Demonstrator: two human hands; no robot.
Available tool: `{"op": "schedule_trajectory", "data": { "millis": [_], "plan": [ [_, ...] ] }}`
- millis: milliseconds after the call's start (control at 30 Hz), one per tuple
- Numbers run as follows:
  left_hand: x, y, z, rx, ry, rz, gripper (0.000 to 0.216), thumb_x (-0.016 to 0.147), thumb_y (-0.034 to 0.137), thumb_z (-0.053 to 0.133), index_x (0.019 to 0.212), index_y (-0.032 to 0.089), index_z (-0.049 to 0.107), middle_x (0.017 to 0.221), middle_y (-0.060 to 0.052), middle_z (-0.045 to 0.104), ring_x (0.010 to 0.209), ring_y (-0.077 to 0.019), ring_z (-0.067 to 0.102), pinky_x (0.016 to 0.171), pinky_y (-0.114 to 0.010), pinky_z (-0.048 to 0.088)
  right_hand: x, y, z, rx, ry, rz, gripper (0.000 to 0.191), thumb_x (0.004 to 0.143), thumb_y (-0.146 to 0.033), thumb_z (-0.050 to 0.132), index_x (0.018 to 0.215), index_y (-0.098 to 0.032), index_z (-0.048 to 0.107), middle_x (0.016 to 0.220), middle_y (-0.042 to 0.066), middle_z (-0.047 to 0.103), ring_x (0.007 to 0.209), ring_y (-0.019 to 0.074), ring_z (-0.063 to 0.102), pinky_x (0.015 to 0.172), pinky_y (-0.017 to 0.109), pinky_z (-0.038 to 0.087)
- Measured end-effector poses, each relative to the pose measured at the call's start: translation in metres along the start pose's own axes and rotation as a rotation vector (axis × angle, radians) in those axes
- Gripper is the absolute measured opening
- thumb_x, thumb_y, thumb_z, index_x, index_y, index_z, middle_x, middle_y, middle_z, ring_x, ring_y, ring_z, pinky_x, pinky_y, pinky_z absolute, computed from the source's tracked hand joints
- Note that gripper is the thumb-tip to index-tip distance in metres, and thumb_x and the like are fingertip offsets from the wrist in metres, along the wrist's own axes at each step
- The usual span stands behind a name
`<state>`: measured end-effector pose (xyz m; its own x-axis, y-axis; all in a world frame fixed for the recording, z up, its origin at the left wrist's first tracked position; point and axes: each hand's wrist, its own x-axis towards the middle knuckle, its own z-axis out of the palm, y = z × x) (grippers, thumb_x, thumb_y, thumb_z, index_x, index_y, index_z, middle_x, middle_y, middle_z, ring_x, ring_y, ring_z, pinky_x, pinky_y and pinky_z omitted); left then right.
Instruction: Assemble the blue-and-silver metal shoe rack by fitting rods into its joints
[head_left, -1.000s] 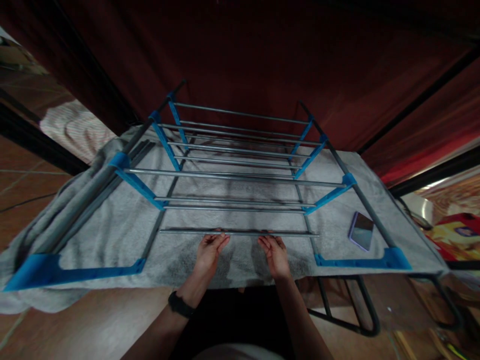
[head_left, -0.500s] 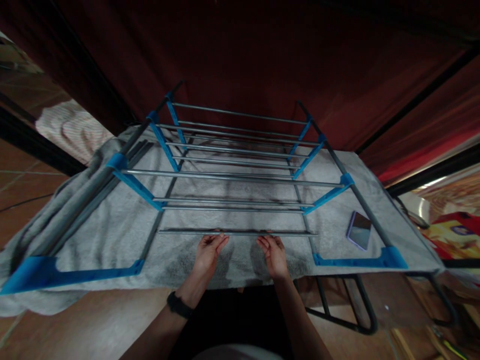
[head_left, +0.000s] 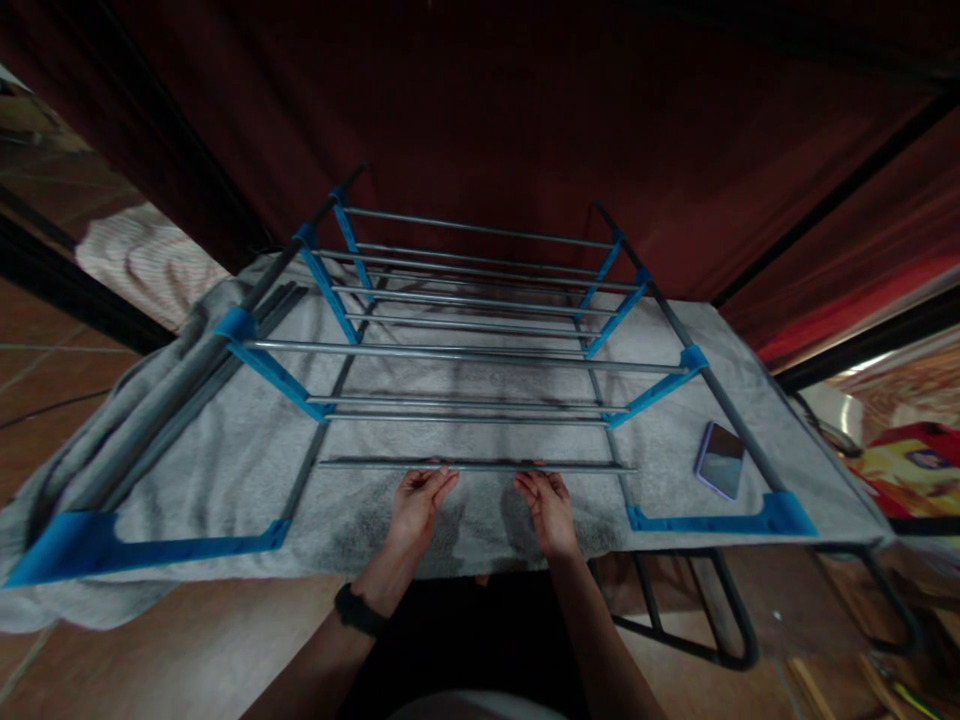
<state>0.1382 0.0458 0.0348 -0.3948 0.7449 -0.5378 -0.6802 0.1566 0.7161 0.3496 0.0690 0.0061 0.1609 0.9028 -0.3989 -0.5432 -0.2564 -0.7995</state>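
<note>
A thin grey metal rod (head_left: 484, 467) runs crosswise low over the blanket, held near its middle. My left hand (head_left: 420, 500), with a dark band on the wrist, pinches it left of centre. Right of centre, my right hand (head_left: 546, 500) pinches the same rod. Just beyond stands a rack of grey tubes (head_left: 465, 352) joined by blue plastic brackets, lying on its side. Its nearest left blue bracket (head_left: 195, 550) and nearest right blue bracket (head_left: 712, 524) have no rod between them. The held rod's ends are apart from both brackets.
Everything lies on a grey blanket (head_left: 480, 540) over a low surface. A phone (head_left: 720, 460) rests inside the right side frame. Loose grey tubes (head_left: 202, 410) lie along the left. A dark red curtain (head_left: 480, 110) hangs behind, and a black metal frame (head_left: 697, 620) shows at lower right.
Almost nothing differs. Both hands keep their pinch on the rod, and the view has shifted only very slightly.
</note>
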Motion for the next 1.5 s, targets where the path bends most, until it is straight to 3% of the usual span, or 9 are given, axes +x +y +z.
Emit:
{"op": "schedule_trajectory", "data": {
  "millis": [233,733,1500],
  "plan": [
    [0.0001,-0.0007,-0.0009,0.005,-0.006,-0.002,0.035,0.065,0.012,0.101,0.071,0.020,0.068,0.072,0.002,0.075,0.078,-0.0166,0.079,0.098,-0.036,0.066,-0.0006,-0.0010,0.0021,0.022,0.000,0.005,0.035,0.074,-0.045,0.096,0.093,-0.028,0.072,0.086,-0.004,0.076,0.087,0.0187,0.078,0.086,0.035,0.067],
    [0.0040,-0.0031,-0.0041,0.018,-0.021,0.008,0.036,0.064,0.018,0.104,0.072,0.019,0.069,0.072,0.003,0.075,0.080,-0.0178,0.079,0.104,-0.041,0.065,0.0014,-0.0005,0.0014,0.043,0.004,0.006,0.040,0.072,-0.049,0.097,0.081,-0.028,0.064,0.081,-0.003,0.074,0.087,0.0213,0.079,0.088,0.040,0.067],
    [0.0038,-0.0034,-0.0045,0.008,-0.028,0.017,0.038,0.062,0.018,0.104,0.071,0.020,0.068,0.070,0.003,0.074,0.077,-0.0162,0.078,0.102,-0.039,0.067,0.0002,-0.0007,0.0000,0.038,-0.006,0.007,0.034,0.075,-0.045,0.095,0.089,-0.027,0.069,0.088,-0.002,0.078,0.089,0.0201,0.079,0.088,0.038,0.067]
  ]
}}
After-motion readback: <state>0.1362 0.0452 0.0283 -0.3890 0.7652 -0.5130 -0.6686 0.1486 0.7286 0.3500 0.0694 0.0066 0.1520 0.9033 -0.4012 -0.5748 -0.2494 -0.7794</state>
